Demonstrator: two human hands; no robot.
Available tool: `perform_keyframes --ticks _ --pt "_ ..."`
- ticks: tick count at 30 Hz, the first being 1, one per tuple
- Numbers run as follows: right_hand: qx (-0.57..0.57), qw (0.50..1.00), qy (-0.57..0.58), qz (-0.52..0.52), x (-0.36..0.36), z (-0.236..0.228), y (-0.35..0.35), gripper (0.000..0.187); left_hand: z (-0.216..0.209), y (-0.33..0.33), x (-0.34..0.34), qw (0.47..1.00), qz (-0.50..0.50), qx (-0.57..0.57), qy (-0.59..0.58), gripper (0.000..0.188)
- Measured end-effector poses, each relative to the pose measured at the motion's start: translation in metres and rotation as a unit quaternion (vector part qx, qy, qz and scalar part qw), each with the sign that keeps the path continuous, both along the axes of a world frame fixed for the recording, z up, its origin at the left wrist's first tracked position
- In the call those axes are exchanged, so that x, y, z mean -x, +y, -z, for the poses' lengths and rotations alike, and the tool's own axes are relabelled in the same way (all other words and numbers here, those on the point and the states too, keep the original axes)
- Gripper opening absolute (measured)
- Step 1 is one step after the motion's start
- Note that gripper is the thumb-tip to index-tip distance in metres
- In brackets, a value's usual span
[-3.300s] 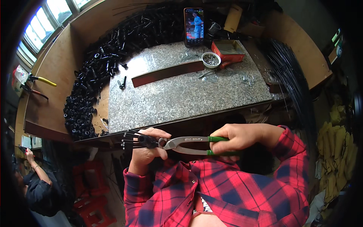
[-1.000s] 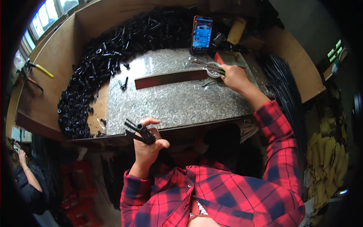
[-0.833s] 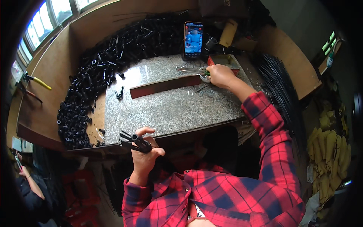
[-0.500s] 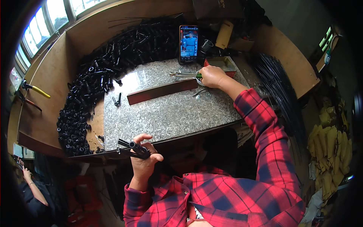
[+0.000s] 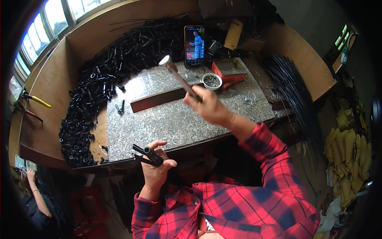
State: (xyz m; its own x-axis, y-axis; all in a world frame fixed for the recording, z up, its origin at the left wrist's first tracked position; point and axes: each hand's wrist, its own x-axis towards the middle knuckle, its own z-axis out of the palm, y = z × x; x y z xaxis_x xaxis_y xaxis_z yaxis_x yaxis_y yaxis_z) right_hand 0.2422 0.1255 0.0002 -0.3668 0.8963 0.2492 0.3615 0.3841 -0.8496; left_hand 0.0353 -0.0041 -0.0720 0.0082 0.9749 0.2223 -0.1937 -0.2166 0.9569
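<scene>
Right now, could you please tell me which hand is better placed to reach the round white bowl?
Probably the right hand: it is nearer the round white bowl, though holding a blurred long tool. The left hand holds black tubular pieces, farther off.

Beyond right hand [image 5: 209,104], slightly left: upright lit phone [image 5: 195,46] | beyond it, slightly right: clear cup [image 5: 215,47], tan block [image 5: 233,34] | well right: yellowish pile [image 5: 349,159] | well left of left hand [image 5: 156,167]: yellow-handled pliers [image 5: 40,101], co-worker [image 5: 39,205] | farther beyond, left: window [image 5: 55,18]
</scene>
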Motion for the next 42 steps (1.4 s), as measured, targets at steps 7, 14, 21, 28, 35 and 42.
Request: perform_keyframes --ticks 7,14,21,28,35,42 --pt "-0.167 0.981 0.076 -0.058 0.043 0.029 -0.053 0.014 0.000 -0.006 -0.010 1.000 -0.005 -0.004 -0.023 0.070" --pt "-0.199 0.967 0.146 -0.059 0.063 0.041 -0.062 0.013 0.002 -0.015 -0.014 0.994 -0.019 0.010 -0.104 0.076" --pt "-0.253 0.956 0.124 -0.086 0.061 0.039 -0.064 0.019 0.003 -0.016 -0.011 0.995 -0.017 0.004 -0.102 0.068" --pt "-0.244 0.961 0.085 -0.095 0.063 0.039 -0.063 0.019 0.009 -0.015 -0.004 0.995 -0.032 0.000 -0.098 0.066" --pt "-0.232 0.964 0.044 -0.125 0.060 0.037 -0.061 0.021 0.012 -0.015 0.000 0.995 -0.042 0.009 -0.092 0.062" --pt "-0.216 0.967 0.065 -0.120 0.066 0.039 -0.071 0.020 0.012 -0.016 0.000 0.993 -0.066 0.017 -0.097 0.053"
